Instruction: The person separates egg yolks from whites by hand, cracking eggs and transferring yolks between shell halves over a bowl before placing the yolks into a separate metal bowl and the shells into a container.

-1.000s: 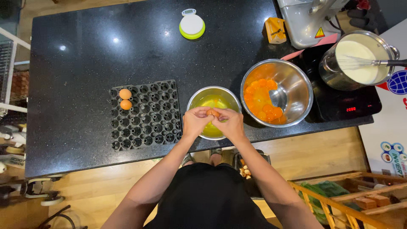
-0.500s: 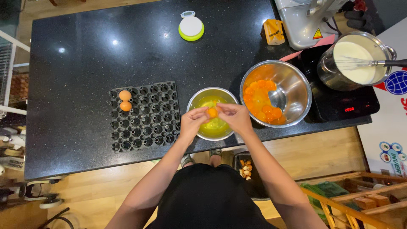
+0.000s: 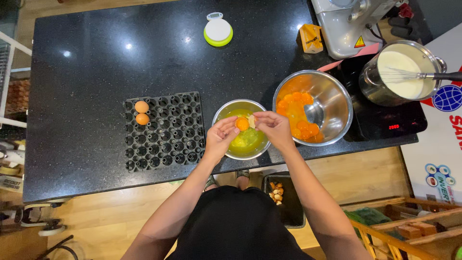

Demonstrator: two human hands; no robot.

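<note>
Over the small bowl: both hands meet above the small steel bowl (image 3: 230, 110), which sits near the front edge of the black counter (image 3: 96, 62).
Left hand: the left hand (image 3: 220, 138) is curled, fingertips pinching a half eggshell with an orange yolk (image 3: 242, 123) sitting in it, right over the bowl.
Right hand: the right hand (image 3: 273, 128) is bent in from the other side, fingers closed on a pale piece of shell (image 3: 251, 120) just beside the yolk.
Gap between hands: the two are almost touching, yolk and shell piece side by side.
Small bowl contents: yellowish clear liquid pools under the hands.
Big bowl: a larger steel bowl (image 3: 332, 103) stands just to the right, touching or nearly touching the small one, with many orange yolks heaped on its left side.
Egg tray: a black egg tray (image 3: 168, 135) lies to the left of the small bowl, with two brown eggs (image 3: 142, 112) in its far left corner, one behind the other.
Pot: at far right a steel pot (image 3: 380, 91) of cream-coloured liquid sits on a dark cooktop (image 3: 385, 123), a whisk (image 3: 414, 75) resting in it.
Back of counter: a round white and green timer (image 3: 218, 32), and to its right a small orange carton (image 3: 310, 38).
Below the counter: a dark bin (image 3: 288, 212) holding broken shells, by the person's right forearm.
</note>
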